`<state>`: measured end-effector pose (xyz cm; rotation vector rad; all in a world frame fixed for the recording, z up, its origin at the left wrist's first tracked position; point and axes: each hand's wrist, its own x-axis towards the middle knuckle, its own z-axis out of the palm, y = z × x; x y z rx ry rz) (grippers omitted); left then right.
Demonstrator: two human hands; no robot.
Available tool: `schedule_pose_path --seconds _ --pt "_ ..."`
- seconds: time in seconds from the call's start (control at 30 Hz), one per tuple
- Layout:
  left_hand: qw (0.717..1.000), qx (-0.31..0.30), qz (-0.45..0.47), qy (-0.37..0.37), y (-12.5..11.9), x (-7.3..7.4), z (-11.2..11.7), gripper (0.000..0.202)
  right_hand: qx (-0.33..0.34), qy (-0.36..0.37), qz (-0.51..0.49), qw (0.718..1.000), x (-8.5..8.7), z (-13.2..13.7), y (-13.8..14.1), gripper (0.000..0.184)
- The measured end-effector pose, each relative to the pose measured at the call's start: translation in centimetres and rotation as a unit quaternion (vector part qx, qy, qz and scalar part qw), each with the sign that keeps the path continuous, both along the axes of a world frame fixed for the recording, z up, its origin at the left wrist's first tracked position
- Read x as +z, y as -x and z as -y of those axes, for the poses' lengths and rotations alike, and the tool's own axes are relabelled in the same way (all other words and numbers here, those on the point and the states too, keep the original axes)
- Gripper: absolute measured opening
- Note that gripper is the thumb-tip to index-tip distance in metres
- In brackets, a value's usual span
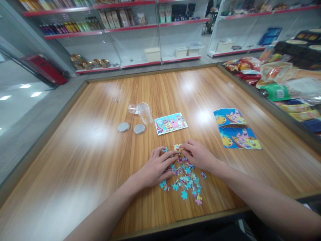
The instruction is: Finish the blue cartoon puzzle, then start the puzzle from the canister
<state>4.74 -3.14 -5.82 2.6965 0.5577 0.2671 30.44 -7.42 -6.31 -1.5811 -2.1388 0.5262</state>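
Note:
Loose jigsaw puzzle pieces (188, 180), mostly light blue, lie in a pile near the table's front edge. Above the pile, a small cluster of yellow puzzle pieces (177, 147) is joined together. My left hand (159, 165) rests over the pile's left side with fingers spread, its index fingertip close to the yellow cluster. From the right, my right hand (198, 154) pinches at the cluster's edge with thumb and index finger; the piece between them is mostly hidden. A cartoon picture card (171, 124) lies flat just beyond both hands.
Left of the card are a clear plastic container (144, 112) and two round silver lids (123, 127) (139, 129). A folded blue cartoon sheet (238, 129) lies to the right. Packaged food (278, 80) is heaped past the table's right edge, with store shelves (132, 30) behind.

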Motion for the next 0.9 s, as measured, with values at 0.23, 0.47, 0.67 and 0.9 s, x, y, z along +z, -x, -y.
schedule_pose_path --seconds 0.23,0.47,0.67,0.9 --pt "1.000 0.024 0.003 -0.014 0.28 -0.11 -0.36 0.056 0.005 0.002 0.011 1.000 0.02 -0.04 -0.07 0.026" --pt "0.999 0.020 -0.011 -0.028 0.34 -0.15 -0.50 0.056 0.017 -0.008 0.027 0.999 -0.10 -0.09 -0.10 0.033" --pt "0.998 -0.005 0.006 -0.057 0.37 0.05 -0.46 0.045 0.018 -0.011 0.034 0.999 -0.27 -0.13 -0.10 0.033" --pt "0.996 0.014 0.072 -0.042 0.53 0.23 -0.96 0.026 0.015 -0.012 0.017 1.000 -0.22 -0.22 -0.15 0.037"
